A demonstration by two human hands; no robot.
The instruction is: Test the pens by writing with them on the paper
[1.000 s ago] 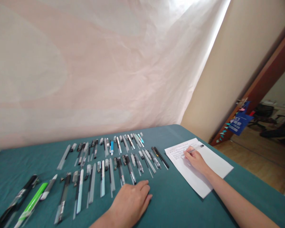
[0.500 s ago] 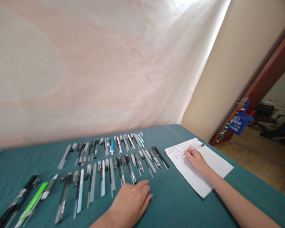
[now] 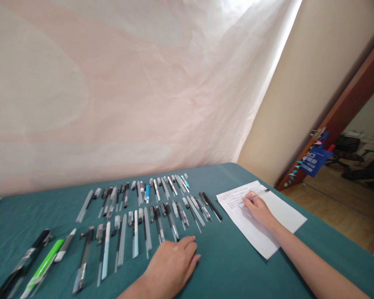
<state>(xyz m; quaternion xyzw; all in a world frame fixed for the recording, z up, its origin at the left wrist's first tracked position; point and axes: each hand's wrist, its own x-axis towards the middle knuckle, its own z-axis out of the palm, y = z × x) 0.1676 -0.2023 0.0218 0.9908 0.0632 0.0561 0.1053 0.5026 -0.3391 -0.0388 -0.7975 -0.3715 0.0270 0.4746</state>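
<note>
My right hand pinches a slim clear pen with a dark end, its tip side down against a white sheet of paper. Several lines of small handwriting cover the sheet's upper left part; the pen's tip itself is hidden by the fingers. My left hand lies palm down on the table, fingers loosely spread and nothing visible in it. Just beyond its knuckles are a dark-capped clear pen and other pens in a row.
Several pens, caps and refills lie in rows on the green tablecloth. At the left are a bright green pen, a black pen and a grey-white pen. A pale curtain hangs behind; a doorway stands right.
The pen and my right hand have shifted very slightly to the right on the paper. My left hand and the laid-out pens stay in place.
</note>
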